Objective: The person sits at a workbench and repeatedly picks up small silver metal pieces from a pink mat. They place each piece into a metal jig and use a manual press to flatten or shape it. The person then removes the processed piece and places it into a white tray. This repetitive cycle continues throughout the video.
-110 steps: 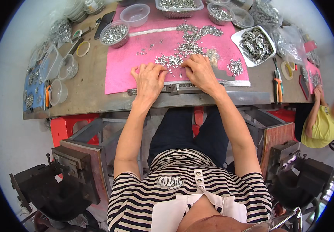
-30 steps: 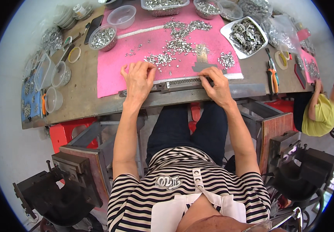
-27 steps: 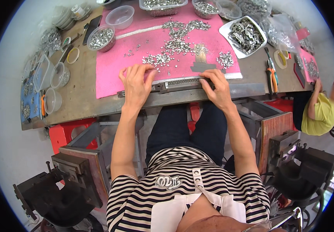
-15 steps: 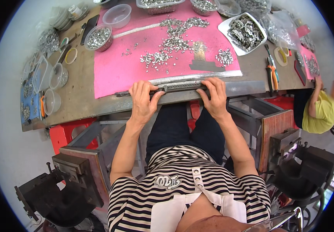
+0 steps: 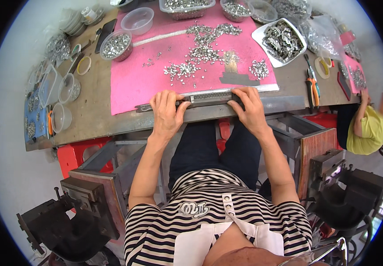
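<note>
Both hands on one long grey metal bar (image 5: 209,98) lying along the near edge of the workbench (image 5: 96,117). Left hand (image 5: 167,113) wrapped over its left part, fingers curled; right hand (image 5: 248,108) grips the right end likewise. Behind it one pink mat (image 5: 129,84) strewn with small metal pieces (image 5: 202,53), too many to count. One white tray (image 5: 283,42) of parts, one pair of orange-handled pliers (image 5: 312,86). One second person in yellow (image 5: 369,128) at far right.

We see no labels, signs or screens. Only pkgs: clear plastic bags (image 5: 329,37) of small metal parts at bench's far right corner, beside white tray (image 5: 301,53).
</note>
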The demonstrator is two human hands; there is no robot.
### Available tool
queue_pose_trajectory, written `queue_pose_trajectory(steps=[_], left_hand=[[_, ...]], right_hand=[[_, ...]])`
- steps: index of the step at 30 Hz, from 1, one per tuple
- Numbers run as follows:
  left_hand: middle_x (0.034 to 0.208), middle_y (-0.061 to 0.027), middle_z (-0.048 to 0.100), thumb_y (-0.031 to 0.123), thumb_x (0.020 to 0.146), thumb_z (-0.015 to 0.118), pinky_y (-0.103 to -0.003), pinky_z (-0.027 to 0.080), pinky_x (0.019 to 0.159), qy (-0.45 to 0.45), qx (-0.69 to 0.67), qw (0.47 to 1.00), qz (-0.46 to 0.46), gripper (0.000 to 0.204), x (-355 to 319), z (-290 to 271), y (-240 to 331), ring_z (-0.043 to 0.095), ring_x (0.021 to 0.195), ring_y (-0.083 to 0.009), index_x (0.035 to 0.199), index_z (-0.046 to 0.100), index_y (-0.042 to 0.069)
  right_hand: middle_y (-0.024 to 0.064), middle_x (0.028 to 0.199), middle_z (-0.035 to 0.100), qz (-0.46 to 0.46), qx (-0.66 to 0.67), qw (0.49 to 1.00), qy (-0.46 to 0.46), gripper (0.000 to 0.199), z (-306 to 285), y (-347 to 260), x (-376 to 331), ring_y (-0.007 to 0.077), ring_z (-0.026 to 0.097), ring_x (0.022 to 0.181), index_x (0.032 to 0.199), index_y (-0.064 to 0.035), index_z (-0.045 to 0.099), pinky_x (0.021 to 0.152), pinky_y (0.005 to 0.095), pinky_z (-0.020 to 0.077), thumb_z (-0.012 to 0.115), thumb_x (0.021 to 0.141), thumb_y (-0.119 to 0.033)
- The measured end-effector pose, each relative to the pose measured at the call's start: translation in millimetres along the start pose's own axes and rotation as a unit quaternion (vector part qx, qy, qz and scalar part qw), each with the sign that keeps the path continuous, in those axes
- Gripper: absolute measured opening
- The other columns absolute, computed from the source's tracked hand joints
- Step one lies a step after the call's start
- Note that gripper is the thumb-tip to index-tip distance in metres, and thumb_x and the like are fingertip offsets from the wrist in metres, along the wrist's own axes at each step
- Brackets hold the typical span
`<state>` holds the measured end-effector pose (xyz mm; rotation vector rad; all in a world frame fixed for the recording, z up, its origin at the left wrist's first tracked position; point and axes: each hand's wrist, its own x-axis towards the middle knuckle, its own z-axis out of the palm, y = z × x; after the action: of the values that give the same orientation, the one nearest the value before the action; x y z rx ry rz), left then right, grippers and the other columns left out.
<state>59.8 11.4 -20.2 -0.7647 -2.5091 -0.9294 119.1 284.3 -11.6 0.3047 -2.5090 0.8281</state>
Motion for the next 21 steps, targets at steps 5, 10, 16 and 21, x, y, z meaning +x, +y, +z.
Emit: queue_pose_trajectory(steps=[5,10,16,21], left_hand=[[0.131,-0.0027,0.066,0.026,0.094,0.072,-0.062,0.021,0.113,-0.070,0.016,0.996,0.057,0.033,17.0,-5.9,8.8,0.050,0.134,-0.0304,0.123,0.069,0.012],[0.147,0.0005,0.060,0.036,0.103,0.058,-0.076,0.005,0.116,-0.173,0.073,0.980,0.071,0.041,26.9,5.3,13.5,0.034,0.151,-0.0343,0.138,0.066,0.015],[0.152,-0.0088,0.055,0.043,0.104,0.053,-0.078,0.008,0.115,-0.142,0.112,0.983,0.028,0.053,35.0,-14.1,-12.6,0.034,0.150,-0.0381,0.139,0.062,0.004],[0.156,-0.0247,0.044,0.048,0.105,0.047,-0.071,0.011,0.120,-0.142,0.115,0.983,0.012,0.070,63.4,24.6,2.8,0.036,0.149,-0.0400,0.148,0.045,-0.007]], right_hand=[[0.0097,0.100,0.066,-0.039,0.014,0.997,-0.060,0.020,-7.0,9.4,34.7,0.0300,0.060,0.097,0.105,-0.0024,0.073,0.087,0.0413,0.0454,0.076,0.088,-0.014],[0.0111,0.111,0.067,-0.065,0.005,0.994,-0.088,0.020,25.3,8.2,72.9,0.0308,0.061,0.109,0.110,-0.0021,0.071,0.096,0.0443,0.0457,0.069,0.092,-0.010],[0.0153,0.139,0.060,-0.107,-0.039,0.987,-0.111,0.039,50.1,9.7,91.6,0.0327,0.052,0.133,0.130,0.0006,0.062,0.110,0.0477,0.0416,0.065,0.093,-0.011],[0.0172,0.149,0.054,-0.125,-0.103,0.975,-0.153,0.050,68.6,15.4,100.4,0.0344,0.045,0.143,0.139,0.0012,0.056,0.117,0.0522,0.0353,0.062,0.091,-0.009]])
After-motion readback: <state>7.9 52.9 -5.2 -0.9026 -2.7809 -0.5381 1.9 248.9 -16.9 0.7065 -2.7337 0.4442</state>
